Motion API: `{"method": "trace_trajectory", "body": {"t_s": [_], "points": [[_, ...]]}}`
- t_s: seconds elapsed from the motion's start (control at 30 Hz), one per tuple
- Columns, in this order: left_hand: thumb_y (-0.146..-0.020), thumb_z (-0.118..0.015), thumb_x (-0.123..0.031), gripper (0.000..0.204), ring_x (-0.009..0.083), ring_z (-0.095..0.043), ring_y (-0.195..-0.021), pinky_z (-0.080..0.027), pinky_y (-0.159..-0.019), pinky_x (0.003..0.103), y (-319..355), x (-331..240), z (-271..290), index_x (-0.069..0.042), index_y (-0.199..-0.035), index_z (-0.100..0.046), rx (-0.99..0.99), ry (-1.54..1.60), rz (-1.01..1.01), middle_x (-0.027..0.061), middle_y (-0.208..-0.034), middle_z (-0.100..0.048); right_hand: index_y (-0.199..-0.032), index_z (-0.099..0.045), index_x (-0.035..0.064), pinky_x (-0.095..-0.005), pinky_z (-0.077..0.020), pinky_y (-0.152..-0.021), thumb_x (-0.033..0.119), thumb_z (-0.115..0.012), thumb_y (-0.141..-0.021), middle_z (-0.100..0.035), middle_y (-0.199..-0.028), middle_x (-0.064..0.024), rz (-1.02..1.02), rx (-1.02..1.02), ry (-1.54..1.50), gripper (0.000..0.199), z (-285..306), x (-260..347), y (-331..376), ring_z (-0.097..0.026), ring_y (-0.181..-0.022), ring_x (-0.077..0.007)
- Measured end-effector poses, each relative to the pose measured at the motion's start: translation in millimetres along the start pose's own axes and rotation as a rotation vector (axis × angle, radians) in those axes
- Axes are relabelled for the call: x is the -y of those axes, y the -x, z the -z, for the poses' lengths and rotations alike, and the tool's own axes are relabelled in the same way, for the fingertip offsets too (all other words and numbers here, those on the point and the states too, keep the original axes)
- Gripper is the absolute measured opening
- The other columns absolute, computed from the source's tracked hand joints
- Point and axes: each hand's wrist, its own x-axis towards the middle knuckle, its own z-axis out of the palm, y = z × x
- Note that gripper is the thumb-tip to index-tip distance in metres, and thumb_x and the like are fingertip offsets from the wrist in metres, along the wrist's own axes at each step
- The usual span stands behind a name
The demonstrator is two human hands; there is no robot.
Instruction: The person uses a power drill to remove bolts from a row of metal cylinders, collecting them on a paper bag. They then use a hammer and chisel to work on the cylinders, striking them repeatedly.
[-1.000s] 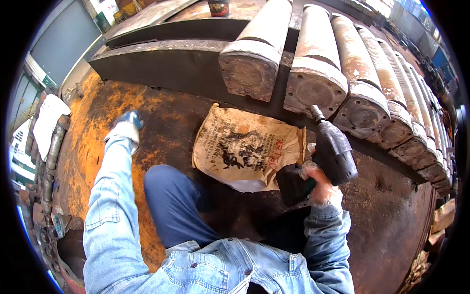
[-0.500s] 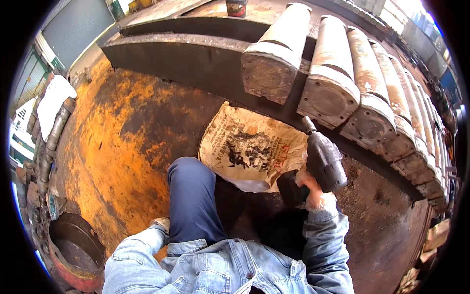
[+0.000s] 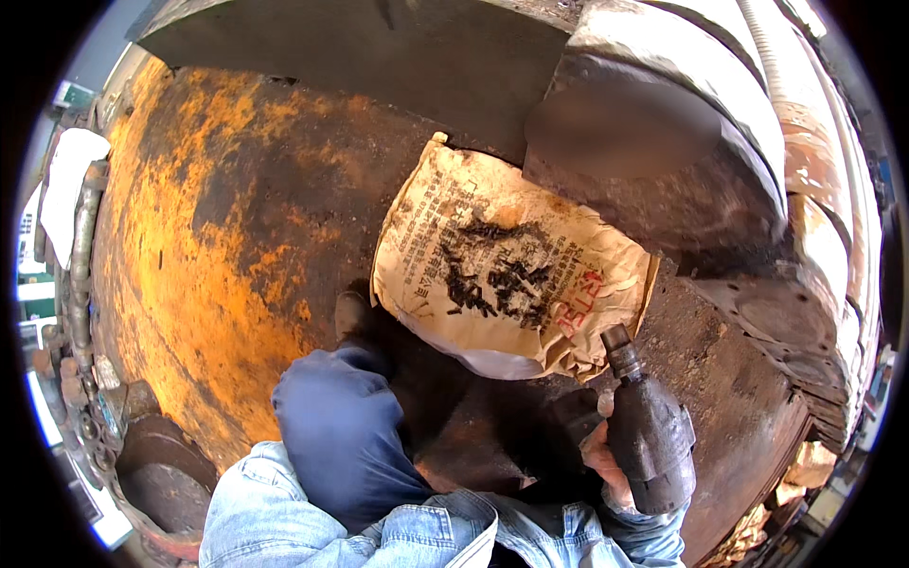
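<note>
My right hand [image 3: 604, 459] is wrapped round the handle of a dark cordless impact wrench [image 3: 653, 440]. Its socket end points up and slightly left, beside the lower right corner of a brown paper sack [image 3: 417, 256]. On the sack lie several small dark pieces that look like bolts [image 3: 516, 276], loosely heaped amid grime. My left sleeve [image 3: 260, 502] shows at the lower edge beside my bent knee [image 3: 336, 417]; the left hand itself is out of sight.
A large cylinder with a square end block [image 3: 653, 208] looms close at the upper right, with more cylinders [image 3: 805, 151] behind it. A dark steel beam [image 3: 379, 76] crosses the top. Rusty orange plate [image 3: 218, 284] spreads left, near a round metal pan [image 3: 170, 473].
The view has come lower and closer, so the sack and nearest cylinder look larger. My right hand and the wrench now sit lower in the picture. My left hand has gone from sight.
</note>
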Motion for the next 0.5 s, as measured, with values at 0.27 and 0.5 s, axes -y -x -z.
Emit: {"method": "trace_trajectory", "body": {"t_s": [0.27, 0.5], "points": [[-0.098, -0.049, -0.038, 0.042, 0.0286, -0.069, -0.110, -0.054, -0.096, 0.042, -63, -35, 111, -0.011, -0.124, -0.069, -0.026, -0.104, -0.064, 0.0138, -0.121, -0.072, -0.109, -0.070, 0.0091, -0.0440, -0.0537, -0.082, 0.016, -0.068, -0.081, -0.071, -0.094, -0.0099, -0.630, -0.024, -0.246, 0.029, 0, 37, 13, -0.069, -0.091, -0.0346], [-0.098, -0.051, -0.039, 0.042, 0.0289, -0.069, -0.109, -0.054, -0.095, 0.041, -98, -57, 172, -0.011, -0.123, -0.069, -0.071, -0.185, -0.223, 0.0141, -0.120, -0.072, -0.109, -0.073, 0.0076, -0.0442, -0.0476, -0.097, 0.031, -0.072, -0.086, -0.072, -0.107, -0.0110, -0.665, -0.220, -0.496, 0.033, 11, 108, 28, -0.067, -0.106, -0.0371]]}}
